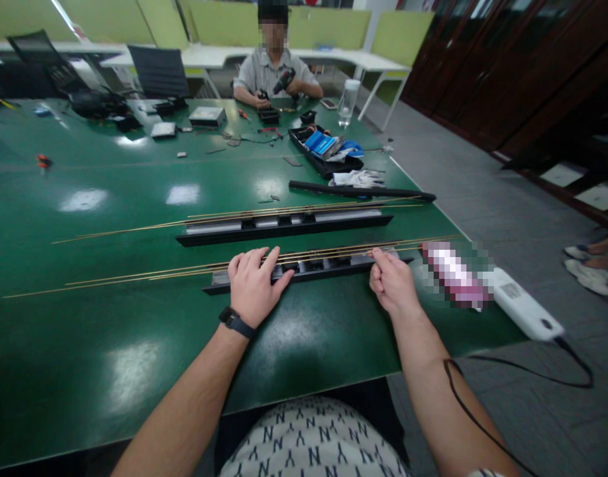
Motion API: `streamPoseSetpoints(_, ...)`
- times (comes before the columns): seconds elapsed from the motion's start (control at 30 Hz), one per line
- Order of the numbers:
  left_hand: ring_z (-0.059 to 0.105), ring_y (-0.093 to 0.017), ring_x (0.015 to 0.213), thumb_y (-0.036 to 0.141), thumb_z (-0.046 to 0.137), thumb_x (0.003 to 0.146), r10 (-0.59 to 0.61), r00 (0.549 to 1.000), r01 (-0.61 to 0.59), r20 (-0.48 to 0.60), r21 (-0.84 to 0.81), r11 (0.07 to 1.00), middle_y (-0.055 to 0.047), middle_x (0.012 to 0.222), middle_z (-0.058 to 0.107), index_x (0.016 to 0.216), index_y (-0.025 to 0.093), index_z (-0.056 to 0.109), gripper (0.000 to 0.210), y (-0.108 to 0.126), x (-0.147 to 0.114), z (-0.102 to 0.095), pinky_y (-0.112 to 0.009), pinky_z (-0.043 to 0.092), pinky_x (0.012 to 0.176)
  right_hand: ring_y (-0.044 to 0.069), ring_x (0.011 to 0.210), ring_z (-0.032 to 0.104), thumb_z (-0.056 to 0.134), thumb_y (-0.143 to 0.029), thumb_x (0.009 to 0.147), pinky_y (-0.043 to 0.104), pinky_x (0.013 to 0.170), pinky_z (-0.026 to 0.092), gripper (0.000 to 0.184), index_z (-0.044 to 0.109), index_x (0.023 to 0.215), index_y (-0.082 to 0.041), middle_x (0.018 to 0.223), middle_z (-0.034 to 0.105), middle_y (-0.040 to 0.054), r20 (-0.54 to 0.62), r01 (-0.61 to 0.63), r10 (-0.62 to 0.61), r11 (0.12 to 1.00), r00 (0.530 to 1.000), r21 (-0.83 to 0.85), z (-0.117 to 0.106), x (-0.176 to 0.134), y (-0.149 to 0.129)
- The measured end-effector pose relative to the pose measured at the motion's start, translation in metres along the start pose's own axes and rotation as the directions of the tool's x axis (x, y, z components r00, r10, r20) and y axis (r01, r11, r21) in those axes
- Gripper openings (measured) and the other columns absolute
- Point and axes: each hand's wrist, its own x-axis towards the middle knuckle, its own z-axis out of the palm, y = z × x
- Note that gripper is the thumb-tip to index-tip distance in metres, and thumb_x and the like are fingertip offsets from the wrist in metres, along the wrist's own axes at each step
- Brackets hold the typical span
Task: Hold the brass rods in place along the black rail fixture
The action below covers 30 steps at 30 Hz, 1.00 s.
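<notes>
A long black channel-like piece (328, 270) with dark blocks inside lies before me on the green table. Several thin golden rods (185, 270) run lengthwise along it, sticking out well past its left end. My left hand (254, 281), fingers spread and thumb apart, rests across the rods and the channel's left part. Near the channel's right end, my right hand (393, 281) is closed in a pinch on the rods; its other fingers are curled, and how many rods it grips is hidden.
Behind lies a second black channel (284, 230) with more rods along it. A black bar (363, 191), white gloves (358, 178) and a black tray (304, 147) lie farther back. At right is a white power strip (525, 308). Across the table, a person (277, 73) holds a drill (284, 81).
</notes>
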Motion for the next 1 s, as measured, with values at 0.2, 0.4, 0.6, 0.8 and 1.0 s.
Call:
streamPoseSetpoints(0.2,0.060,-0.032,0.123,0.054,0.060,0.098,0.005,1.000,-0.005,-0.002,0.014,1.000,-0.013,0.133,0.069,0.135,0.024,0.067,0.048,0.0002,-0.0002,-0.0010,-0.052,0.035,0.110,0.004,0.027,0.033,0.088,-0.053,0.076,0.014,0.026,0.022,0.042,0.068,0.089,-0.018,0.045,0.050,-0.0082,0.040,-0.019,0.020,1.000,0.999,-0.019,0.0029,-0.0014,0.0004)
streamPoseSetpoints(0.4,0.061,-0.032,0.122,0.053,0.061,0.098,0.007,1.000,-0.007,-0.005,0.019,1.000,-0.013,0.132,0.069,0.136,0.024,0.067,0.049,-0.0004,-0.0003,-0.0002,-0.051,0.035,0.110,0.004,0.028,0.033,0.085,-0.050,0.078,0.015,0.026,0.021,0.039,0.072,0.090,-0.016,0.046,0.050,-0.0077,0.000,-0.006,0.006,1.000,1.000,0.007,0.0011,-0.0029,-0.0028)
streamPoseSetpoints(0.6,0.061,-0.032,0.122,0.054,0.062,0.098,0.015,1.000,-0.015,-0.006,0.033,0.999,-0.013,0.132,0.069,0.135,0.023,0.067,0.049,-0.0009,-0.0001,0.0004,-0.051,0.036,0.110,0.004,0.028,0.033,0.086,-0.050,0.077,0.015,0.026,0.022,0.038,0.069,0.088,-0.018,0.046,0.050,-0.0086,-0.052,0.030,-0.029,0.999,0.998,0.031,-0.0033,0.0005,-0.0004)
streamPoseSetpoints(0.8,0.061,-0.032,0.122,0.054,0.063,0.097,0.014,1.000,-0.013,-0.009,0.042,0.999,-0.013,0.133,0.069,0.135,0.024,0.066,0.048,-0.0001,-0.0007,0.0007,-0.052,0.035,0.110,0.004,0.027,0.033,0.087,-0.053,0.077,0.015,0.026,0.022,0.042,0.069,0.090,-0.018,0.046,0.049,-0.0086,0.000,0.019,-0.019,1.000,1.000,0.024,-0.0016,0.0005,0.0013)
streamPoseSetpoints(1.0,0.061,-0.032,0.123,0.054,0.062,0.097,0.016,1.000,-0.015,-0.016,0.039,0.999,-0.012,0.133,0.069,0.135,0.024,0.067,0.048,-0.0004,-0.0010,0.0007,-0.052,0.035,0.110,0.004,0.028,0.032,0.088,-0.051,0.077,0.015,0.026,0.023,0.041,0.072,0.092,-0.016,0.045,0.050,-0.0076,0.070,-0.022,0.021,1.000,0.997,0.009,0.0019,-0.0019,0.0006)
